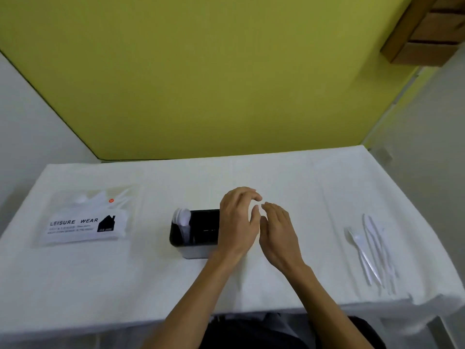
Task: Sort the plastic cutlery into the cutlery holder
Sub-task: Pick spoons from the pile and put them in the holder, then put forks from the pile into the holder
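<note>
A black cutlery holder (198, 231) stands at the middle of the white table (125, 285). Several white plastic spoons (183, 219) stick up from its left compartment. My left hand (239, 220) hovers over the holder's right end and hides that part. My right hand (276, 235) is just right of it, fingertips nearly touching the left hand's. Both hands have fingers apart; I see nothing held in either. A small pile of white plastic forks and knives (372, 248) lies at the table's right side.
A clear plastic bag (85, 217) printed "LEISURE WEAR", with white cutlery inside, lies at the table's left. A yellow-green wall rises behind the table. Wooden shelving (427, 31) hangs at the top right. The table's front edge is near my body.
</note>
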